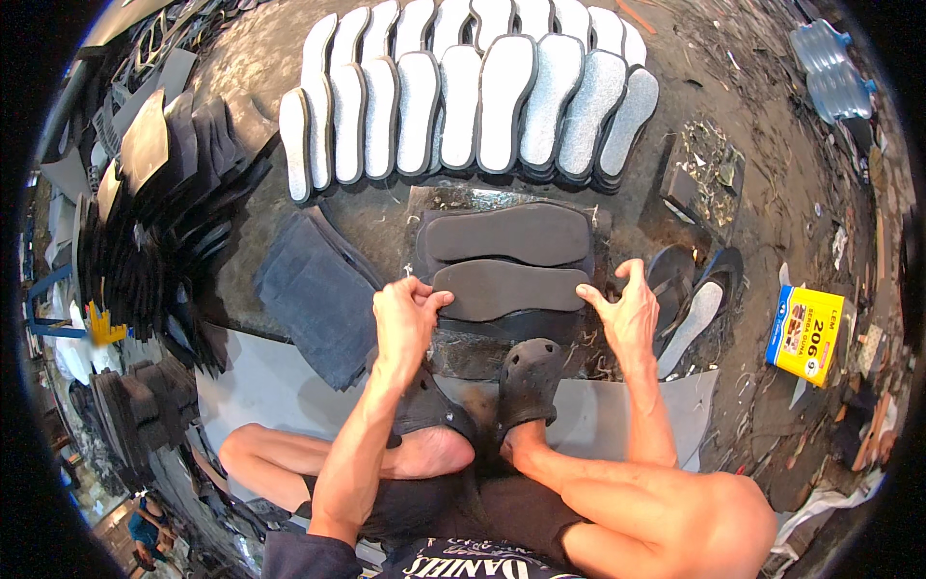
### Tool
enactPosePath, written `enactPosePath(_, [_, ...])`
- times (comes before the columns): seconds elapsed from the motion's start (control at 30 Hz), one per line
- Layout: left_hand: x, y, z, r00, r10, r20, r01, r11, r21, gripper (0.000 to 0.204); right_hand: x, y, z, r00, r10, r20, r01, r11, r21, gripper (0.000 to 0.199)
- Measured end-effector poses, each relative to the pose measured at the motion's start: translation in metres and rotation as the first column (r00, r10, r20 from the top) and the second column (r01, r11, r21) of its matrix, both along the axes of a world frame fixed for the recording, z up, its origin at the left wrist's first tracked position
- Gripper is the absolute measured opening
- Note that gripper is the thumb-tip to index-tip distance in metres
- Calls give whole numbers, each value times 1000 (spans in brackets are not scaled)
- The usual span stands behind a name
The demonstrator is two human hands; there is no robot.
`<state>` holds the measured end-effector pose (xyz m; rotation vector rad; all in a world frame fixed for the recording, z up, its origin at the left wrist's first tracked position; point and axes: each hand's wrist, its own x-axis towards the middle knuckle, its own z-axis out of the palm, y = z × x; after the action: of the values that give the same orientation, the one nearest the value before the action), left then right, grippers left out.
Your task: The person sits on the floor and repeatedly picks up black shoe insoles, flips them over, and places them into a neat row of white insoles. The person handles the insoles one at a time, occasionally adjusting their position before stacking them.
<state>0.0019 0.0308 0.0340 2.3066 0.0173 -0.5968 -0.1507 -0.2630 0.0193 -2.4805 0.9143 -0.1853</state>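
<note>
A dark foot-shaped sole lies crosswise on a black sheet in front of me. My left hand has its fingers curled, with thumb and forefinger at the sole's left end. At the other end, the thumb of my right hand touches the tip, while its forefinger is bent up and apart from the thumb. Just beyond lies a second dark sole, parallel to the first. Both rest over a dark work board, whose far edge partly shows.
Rows of pale-topped soles stand beyond the board. Stacked black sheets lie left, near piled dark offcuts. To the right are sandals, a pale-topped sole, a yellow tin and a clear plastic bottle.
</note>
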Motion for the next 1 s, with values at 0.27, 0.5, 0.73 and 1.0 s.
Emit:
enactPosePath(0.27, [1,7,-11,984,136,-116,-151,979,-136,35,7,34,16,890,399,220,-376,916,-137,73])
enactPosePath(0.5, [-56,-2,-33,891,300,341,-242,949,-201,32,8,32,-28,844,513,154,-533,835,136,67])
enactPosePath(0.73, [-70,-17,-14,685,569,-454,-724,465,-510,64,-14,31,-37,988,14,151,-60,951,303,65])
enactPosePath(1.0, [-65,24,57,956,146,-255,-255,841,-477,48,-43,-22,-11,967,-251,50,56,397,916,69])
